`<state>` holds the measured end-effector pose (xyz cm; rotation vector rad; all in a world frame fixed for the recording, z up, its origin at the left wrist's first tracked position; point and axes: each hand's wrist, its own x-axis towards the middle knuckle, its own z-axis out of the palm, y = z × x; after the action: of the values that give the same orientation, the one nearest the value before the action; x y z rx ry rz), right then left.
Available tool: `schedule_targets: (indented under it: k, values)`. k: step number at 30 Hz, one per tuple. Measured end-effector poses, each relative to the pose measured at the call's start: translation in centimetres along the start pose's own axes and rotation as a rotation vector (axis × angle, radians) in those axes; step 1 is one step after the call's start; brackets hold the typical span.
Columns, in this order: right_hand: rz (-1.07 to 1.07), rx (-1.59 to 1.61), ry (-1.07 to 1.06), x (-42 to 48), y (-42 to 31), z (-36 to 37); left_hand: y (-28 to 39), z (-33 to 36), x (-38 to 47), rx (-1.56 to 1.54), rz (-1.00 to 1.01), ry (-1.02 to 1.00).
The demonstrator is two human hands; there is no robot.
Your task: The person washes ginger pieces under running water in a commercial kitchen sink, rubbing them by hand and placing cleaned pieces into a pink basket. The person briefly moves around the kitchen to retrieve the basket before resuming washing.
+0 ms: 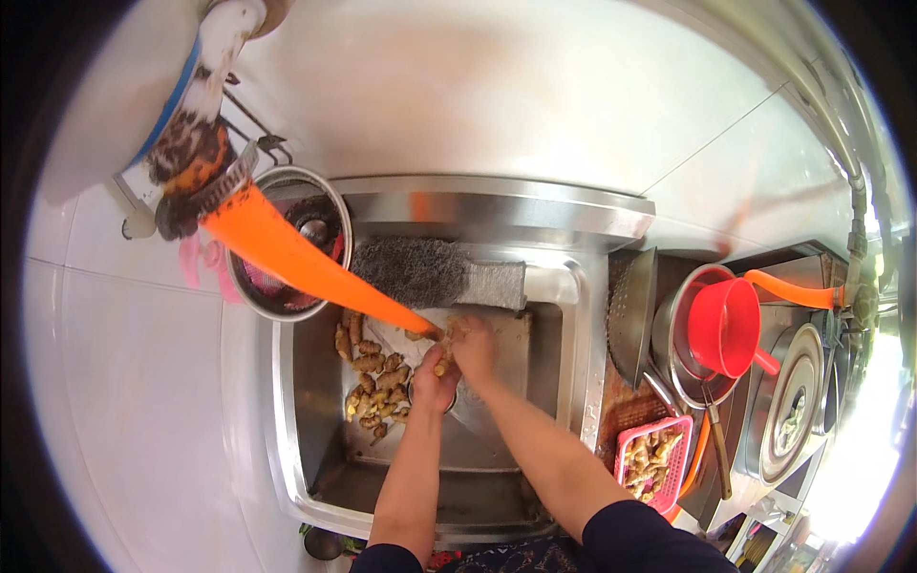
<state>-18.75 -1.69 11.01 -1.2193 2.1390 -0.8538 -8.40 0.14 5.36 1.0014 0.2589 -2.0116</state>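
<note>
Beneath the end of an orange rubber hose (308, 261), my left hand (432, 387) grips a knobbly ginger root (442, 367). My right hand (475, 349) is curled against the upper part of the same root, and its fingers are partly hidden. More ginger roots (380, 390) lie heaped on the left of the stainless steel sink (494, 437), left of my hands. Under my left hand, the rim of a small round thing, perhaps the drain, shows in part.
A dark scouring cloth (412, 268) lies along the sink's back edge. A metal strainer (344, 236) hangs over its back left corner. To the right stand a pink basket (683, 458) of ginger, a red plastic dipper (723, 326) in metal bowls, and a lidded pot (788, 408).
</note>
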Motion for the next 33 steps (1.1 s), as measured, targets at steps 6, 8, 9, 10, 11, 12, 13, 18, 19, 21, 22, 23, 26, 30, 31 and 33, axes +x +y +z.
schedule_targets:
  k: [6, 8, 9, 10, 11, 12, 13, 18, 19, 21, 22, 23, 26, 30, 31, 33]
  values:
    - [-0.118, -0.03, -0.46, -1.2, 1.1, 0.5, 0.9, -2.4, 0.5, 0.142, 0.008, -0.166]
    - [-0.066, -0.096, -0.378, -0.8, 1.5, 0.5, 0.5, -2.0, 0.4, 0.089, 0.015, -0.129]
    - [-0.074, -0.125, -0.261, -0.4, 1.7, 0.5, 0.5, -1.5, 0.4, 0.088, -0.008, -0.043]
    - [-0.082, -0.165, -0.164, 0.1, 2.0, 0.5, -0.1, -0.9, 0.2, 0.132, 0.083, 0.027]
    - [-0.14, -0.173, -0.008, 0.6, 2.2, 0.5, -0.1, -0.3, 0.2, 0.125, 0.11, 0.007]
    - [-0.007, -0.149, -0.013, 1.1, 2.4, 0.4, -0.1, 0.4, 0.2, 0.116, 0.122, -0.058]
    - [0.057, -0.155, -0.09, 1.6, 2.5, 0.4, 0.0, 0.9, 0.0, 0.102, 0.137, -0.048]
    - [0.173, -0.074, -0.21, 2.9, 2.9, -0.3, 0.7, 1.9, -0.1, -0.159, 0.049, -0.062]
    - [0.132, -0.041, -0.193, 2.9, 2.8, -0.4, 0.9, 1.8, -0.1, -0.043, 0.074, -0.041]
    - [0.095, 0.019, -0.181, 2.4, 2.5, -0.6, 1.6, 1.6, -0.2, 0.178, 0.058, -0.076]
    - [0.098, 0.024, -0.246, 1.9, 2.2, -0.7, 2.1, 1.6, -0.3, 0.245, 0.093, -0.016]
    - [0.091, 0.039, -0.281, 1.3, 1.9, -0.8, 2.5, 1.7, -0.4, 0.306, 0.089, 0.045]
    - [-0.146, -0.047, -0.332, -0.7, 0.6, -0.8, 3.0, 2.1, -0.8, 0.368, 0.091, 0.181]
    - [-0.125, -0.169, -0.433, -1.2, -0.7, -1.1, 2.4, 2.2, -1.4, 0.505, 0.105, 0.335]
    - [-0.085, -0.151, -0.372, -0.8, -0.9, -1.3, 2.1, 2.0, -1.5, 0.692, 0.103, 0.345]
    - [0.002, -0.132, -0.273, -0.1, -1.2, -1.7, 1.7, 1.2, -1.5, 0.791, 0.11, 0.334]
